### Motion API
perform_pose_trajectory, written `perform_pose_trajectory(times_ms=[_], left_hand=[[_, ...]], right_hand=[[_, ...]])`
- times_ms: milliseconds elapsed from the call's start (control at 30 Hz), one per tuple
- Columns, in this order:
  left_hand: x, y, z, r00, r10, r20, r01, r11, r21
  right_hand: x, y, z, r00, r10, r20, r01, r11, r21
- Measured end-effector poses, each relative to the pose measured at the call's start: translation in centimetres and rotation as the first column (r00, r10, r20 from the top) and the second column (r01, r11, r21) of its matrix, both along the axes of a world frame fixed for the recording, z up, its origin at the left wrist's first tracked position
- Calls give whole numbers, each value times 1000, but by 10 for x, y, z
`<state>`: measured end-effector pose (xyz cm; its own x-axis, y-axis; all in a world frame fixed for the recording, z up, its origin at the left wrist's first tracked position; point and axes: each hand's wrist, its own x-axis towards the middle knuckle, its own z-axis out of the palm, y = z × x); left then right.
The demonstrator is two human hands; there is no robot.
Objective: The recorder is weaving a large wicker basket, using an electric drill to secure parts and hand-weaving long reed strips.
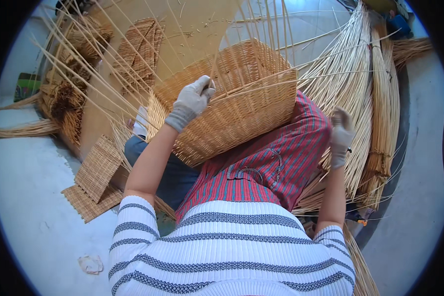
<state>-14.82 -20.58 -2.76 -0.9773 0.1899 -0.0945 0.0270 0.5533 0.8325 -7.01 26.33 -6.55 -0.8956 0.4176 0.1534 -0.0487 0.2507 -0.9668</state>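
A rectangular wicker basket (244, 116) rests tilted across my lap, its long uprights sticking up past the woven rim. My left hand (192, 100), in a pale work glove, is closed on the near rim, with the thumb and fingers pinching at the weave and an upright. Out to the right, away from the basket, is my gloved right hand (341, 135). It is beside a big bundle of pale reeds (352, 93), and motion blurs its fingers. Whether it holds a reed cannot be made out.
Darker reeds (384, 98) lie tied right of the pale bundle. Flat woven panels (99, 167) overlap on the floor at left, with more panels (139, 52) on the board ahead. A heap of woven pieces (71, 93) stands far left. Long reeds fan out leftward from the basket.
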Motion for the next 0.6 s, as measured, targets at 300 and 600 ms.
perform_pose_trajectory(times_ms=[300,600], left_hand=[[-7,6,13,964,109,242,-149,977,153],[31,4,5,956,257,138,-291,887,359]], right_hand=[[46,171,-135,507,-479,717,-563,446,696],[38,158,-143,346,-589,730,-744,302,596]])
